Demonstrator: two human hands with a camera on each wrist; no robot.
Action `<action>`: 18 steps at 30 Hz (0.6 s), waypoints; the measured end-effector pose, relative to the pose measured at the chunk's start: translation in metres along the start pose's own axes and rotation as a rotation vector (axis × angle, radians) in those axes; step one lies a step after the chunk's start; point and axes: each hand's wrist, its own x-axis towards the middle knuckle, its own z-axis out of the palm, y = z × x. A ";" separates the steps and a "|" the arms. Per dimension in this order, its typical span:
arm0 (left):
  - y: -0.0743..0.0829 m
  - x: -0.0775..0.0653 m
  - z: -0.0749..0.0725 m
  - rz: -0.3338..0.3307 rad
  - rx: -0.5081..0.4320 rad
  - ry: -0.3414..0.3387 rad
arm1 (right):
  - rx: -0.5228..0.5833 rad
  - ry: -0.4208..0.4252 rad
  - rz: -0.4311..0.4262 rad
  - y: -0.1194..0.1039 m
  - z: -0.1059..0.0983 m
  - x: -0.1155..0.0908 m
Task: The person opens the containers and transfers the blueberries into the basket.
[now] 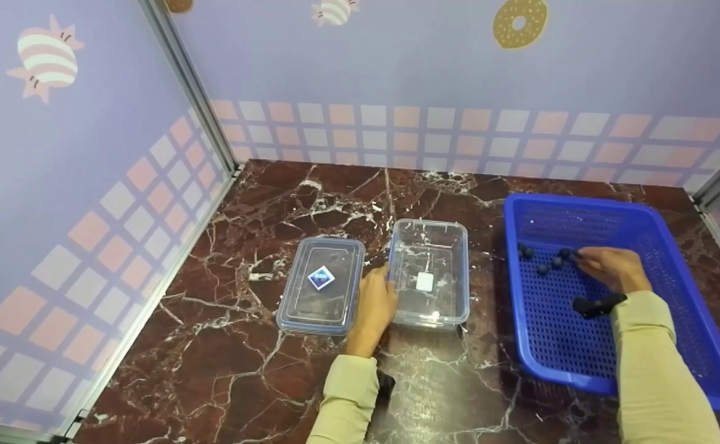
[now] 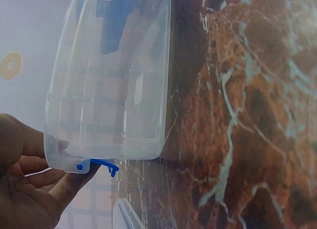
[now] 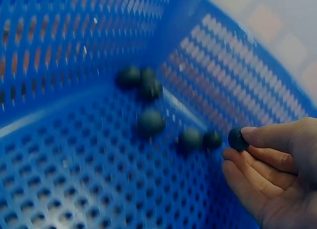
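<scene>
My left hand [image 1: 377, 299] grips the left wall of a clear plastic container [image 1: 443, 262], thumb over the rim and fingers outside by a blue latch [image 2: 105, 164]. No contents show in the container. My right hand [image 1: 616, 268] is inside the blue perforated basket [image 1: 516, 308]. Between thumb and fingertips it pinches a small dark round berry, like a blueberry [image 3: 238, 139]. Several more blueberries [image 3: 151, 122] lie on the basket's floor near its far left corner, just beyond the fingertips.
To the left of the container lies a clear lid [image 1: 313, 311] with a blue edge and a diamond label. Everything stands on a dark red marbled table [image 1: 211, 364]. Patterned panels [image 1: 397, 68] close off the back and sides. The basket's raised walls surround the right hand.
</scene>
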 end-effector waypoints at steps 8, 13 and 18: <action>0.001 0.000 0.000 0.023 0.011 0.019 | -0.073 0.126 0.081 0.001 -0.012 -0.001; 0.001 -0.001 -0.001 0.028 0.014 0.023 | -0.139 0.147 0.089 0.003 -0.012 0.000; 0.000 -0.001 -0.001 0.016 0.010 0.015 | -0.178 0.161 0.085 0.004 -0.012 0.001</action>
